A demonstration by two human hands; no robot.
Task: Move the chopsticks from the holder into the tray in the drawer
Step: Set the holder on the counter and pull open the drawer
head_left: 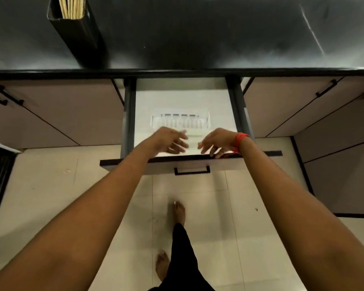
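The drawer stood open, white tray bare; chopsticks remained in the holder on the bench. Left hand and right hand hovered spread, holding nothing.

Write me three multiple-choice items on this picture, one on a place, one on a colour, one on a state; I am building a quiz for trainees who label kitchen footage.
1. Where do the chopsticks stand?
A. In the black holder on the countertop
B. In the white tray
C. On the floor

2. What colour is the band on the right wrist?
A. Blue
B. Orange-red
C. Green

3. What state is the drawer in?
A. Shut
B. Pulled open
C. Taken out and set on the floor

Key:
1 A: the chopsticks stick up out of the black holder on the countertop, while the white tray holds none.
2 B: an orange-red band circles the wrist of the right hand.
3 B: the drawer stands out from the cabinet, with the left hand and the right hand over its inside.
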